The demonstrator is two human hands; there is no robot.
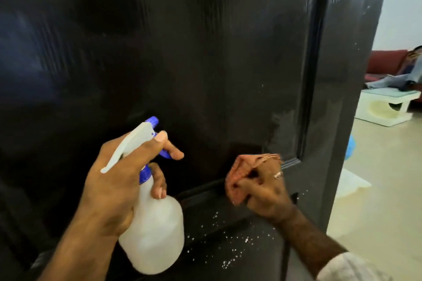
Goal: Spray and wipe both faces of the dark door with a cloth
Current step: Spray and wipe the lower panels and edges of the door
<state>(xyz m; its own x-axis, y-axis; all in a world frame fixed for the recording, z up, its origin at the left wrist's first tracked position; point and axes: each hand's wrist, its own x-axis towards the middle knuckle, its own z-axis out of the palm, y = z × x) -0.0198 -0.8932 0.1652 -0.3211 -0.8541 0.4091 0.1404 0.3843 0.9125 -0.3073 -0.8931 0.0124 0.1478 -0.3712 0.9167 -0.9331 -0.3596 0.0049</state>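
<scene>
Left hand (114, 180) grips the white spray bottle (153, 232) at its neck, index finger on the blue trigger (165, 154). Right hand (262, 191) clutches a bunched orange cloth (242, 166) against the dark door (205, 64). White droplets (228, 246) speckle the lower panel.

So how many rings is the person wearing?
1 ring, on a finger of the right hand gripping the cloth. Left hand shows none; some fingers are hidden.

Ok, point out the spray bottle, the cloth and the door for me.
spray bottle (157, 232), head view, on its white body.
cloth (242, 166), head view, on the bunched fabric above the right hand.
door (205, 52), head view, on the bare dark panel.
</scene>
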